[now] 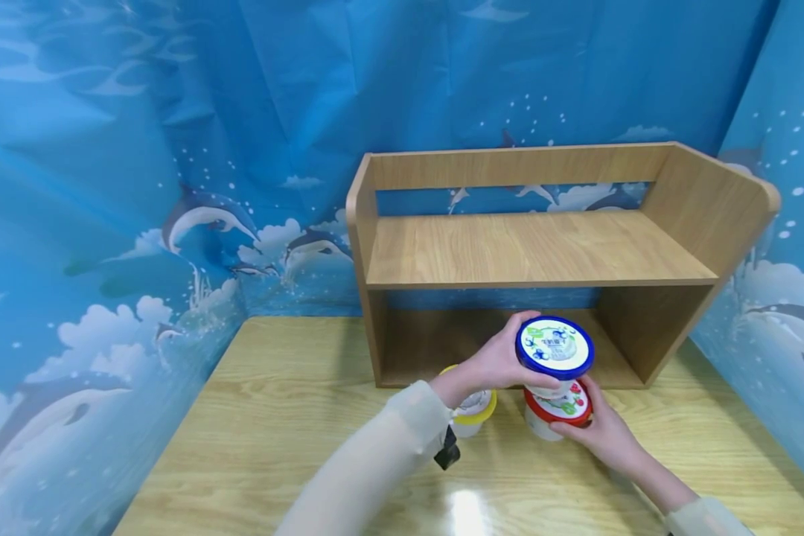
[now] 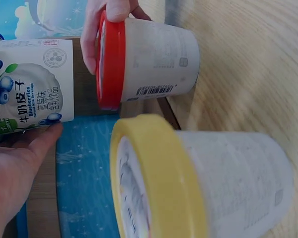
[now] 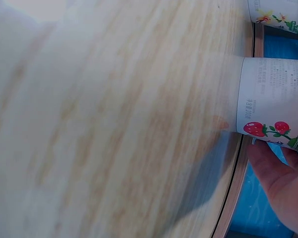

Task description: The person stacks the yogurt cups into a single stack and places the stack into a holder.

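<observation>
The left hand (image 1: 499, 359) grips a white tub with a blue lid (image 1: 554, 346), blueberries printed on its side (image 2: 32, 89) in the left wrist view. It holds this tub above a red-lidded tub (image 1: 543, 423), partly hiding that lid. The right hand (image 1: 606, 432) has thumb and fingers round the red-lidded tub, which stands on the table; strawberries show on its side (image 3: 273, 101) in the right wrist view. Left of it, a yellow-lidded tub (image 1: 485, 412) stands partly behind the left wrist, untouched by either hand.
A two-level wooden shelf (image 1: 529, 246) stands at the back of the wooden table (image 1: 275, 424), just behind the tubs. Blue sheets with dolphins (image 1: 208, 216) cover the walls. A small black object (image 1: 447, 450) is at the left wrist.
</observation>
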Available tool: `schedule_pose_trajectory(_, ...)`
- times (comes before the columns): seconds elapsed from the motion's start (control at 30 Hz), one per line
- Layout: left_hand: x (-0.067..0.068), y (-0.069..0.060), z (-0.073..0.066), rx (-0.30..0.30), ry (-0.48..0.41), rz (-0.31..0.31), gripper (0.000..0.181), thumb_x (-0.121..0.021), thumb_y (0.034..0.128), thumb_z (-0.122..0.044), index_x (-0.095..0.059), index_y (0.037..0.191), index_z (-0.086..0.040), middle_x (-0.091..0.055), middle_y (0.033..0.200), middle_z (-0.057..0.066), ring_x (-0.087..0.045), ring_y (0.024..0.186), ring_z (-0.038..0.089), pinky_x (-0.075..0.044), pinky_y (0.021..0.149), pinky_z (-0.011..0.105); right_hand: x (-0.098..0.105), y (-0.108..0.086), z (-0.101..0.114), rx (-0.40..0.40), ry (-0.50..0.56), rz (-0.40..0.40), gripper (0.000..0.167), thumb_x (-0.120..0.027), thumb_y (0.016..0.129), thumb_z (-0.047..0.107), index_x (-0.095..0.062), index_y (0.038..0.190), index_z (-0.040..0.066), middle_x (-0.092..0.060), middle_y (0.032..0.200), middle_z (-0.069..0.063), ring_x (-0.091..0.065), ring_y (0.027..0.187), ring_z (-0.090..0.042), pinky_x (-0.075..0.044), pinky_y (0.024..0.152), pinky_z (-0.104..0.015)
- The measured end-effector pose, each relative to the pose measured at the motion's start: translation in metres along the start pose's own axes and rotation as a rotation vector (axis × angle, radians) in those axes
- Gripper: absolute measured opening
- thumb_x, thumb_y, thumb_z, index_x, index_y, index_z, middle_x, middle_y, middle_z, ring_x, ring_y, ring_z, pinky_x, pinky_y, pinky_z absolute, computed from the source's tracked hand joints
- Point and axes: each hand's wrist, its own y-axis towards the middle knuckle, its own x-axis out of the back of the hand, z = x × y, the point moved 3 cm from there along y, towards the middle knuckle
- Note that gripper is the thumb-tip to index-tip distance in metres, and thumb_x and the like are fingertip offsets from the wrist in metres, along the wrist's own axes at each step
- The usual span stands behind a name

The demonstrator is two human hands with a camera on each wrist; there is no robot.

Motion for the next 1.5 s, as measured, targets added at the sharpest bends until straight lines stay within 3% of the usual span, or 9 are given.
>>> schedule_pose_trajectory(0.23, -0.014, 0.002, 0.003, -0.008, 0.022, -0.006, 0.097, -0.088, 0.0714, -0.025, -0.028, 0.147, -0.028, -0.052, 0.128, -0.007, -0.049, 0.114, 0.005, -0.043, 0.097, 0.028, 0.000, -0.002, -0.001, 0.046, -0.023, -0.041, 0.092, -0.082, 0.080, 0.018, -0.022, 0.148, 0.005, -0.054, 0.125, -0.026, -0.057, 0.108, -0.038, -0.050, 0.082, -0.032)
schedule_pose_trajectory(0.33, -0.019, 0.002, 0.004, -0.001, 0.033, -0.006, 0.097, -0.089, 0.0706, -0.026, -0.028, 0.147, -0.029, -0.052, 0.127, -0.008, -0.049, 0.113, 0.005, -0.043, 0.095, 0.028, 0.000, -0.002, -0.002, 0.038, -0.002, -0.033, 0.093, -0.081, 0.080, 0.019, -0.020, 0.149, 0.008, -0.053, 0.127, -0.027, -0.056, 0.110, -0.040, -0.051, 0.085, -0.038)
schedule_pose_trajectory(0.47, -0.024, 0.002, 0.007, 0.022, 0.030, -0.010, 0.096, -0.089, 0.0699, -0.027, -0.029, 0.145, -0.032, -0.053, 0.125, -0.010, -0.049, 0.112, 0.004, -0.044, 0.094, 0.028, -0.001, -0.003, -0.002, 0.019, 0.021, -0.012, 0.092, -0.080, 0.081, 0.020, -0.020, 0.148, 0.004, -0.050, 0.128, -0.031, -0.054, 0.111, -0.047, -0.049, 0.086, -0.055)
schedule_pose_trajectory(0.57, -0.026, 0.002, 0.009, 0.039, 0.020, -0.013, 0.095, -0.089, 0.0695, -0.027, -0.030, 0.144, -0.034, -0.053, 0.123, -0.011, -0.050, 0.110, 0.003, -0.045, 0.092, 0.028, -0.001, -0.003, -0.002, 0.004, 0.022, -0.007, 0.091, -0.080, 0.081, 0.020, -0.021, 0.147, 0.003, -0.050, 0.128, -0.032, -0.054, 0.111, -0.048, -0.048, 0.086, -0.058)
schedule_pose_trajectory(1.0, -0.031, 0.004, 0.013, 0.038, -0.004, -0.023, 0.095, -0.089, 0.0697, -0.026, -0.031, 0.145, -0.031, -0.052, 0.126, -0.009, -0.050, 0.112, 0.004, -0.044, 0.094, 0.028, -0.001, -0.002, -0.004, 0.023, -0.017, -0.030, 0.089, -0.083, 0.078, 0.015, -0.024, 0.143, -0.004, -0.052, 0.124, -0.033, -0.056, 0.108, -0.046, -0.049, 0.085, -0.053)
schedule_pose_trajectory(1.33, -0.033, 0.007, 0.011, 0.046, -0.013, -0.035, 0.095, -0.090, 0.0692, -0.024, -0.032, 0.144, -0.030, -0.053, 0.126, -0.009, -0.049, 0.111, 0.004, -0.044, 0.094, 0.029, -0.001, -0.001, -0.007, 0.023, -0.042, -0.041, 0.089, -0.084, 0.075, 0.012, -0.027, 0.140, -0.007, -0.054, 0.122, -0.032, -0.056, 0.109, -0.042, -0.049, 0.083, -0.035)
schedule_pose_trajectory(1.5, -0.032, 0.007, 0.012, 0.047, -0.011, -0.028, 0.096, -0.089, 0.0699, -0.024, -0.031, 0.145, -0.032, -0.052, 0.129, -0.009, -0.049, 0.115, 0.005, -0.043, 0.097, 0.030, 0.000, 0.000, -0.006, 0.038, -0.042, -0.045, 0.088, -0.084, 0.074, 0.010, -0.027, 0.140, -0.008, -0.054, 0.122, -0.032, -0.056, 0.108, -0.042, -0.048, 0.083, -0.032)
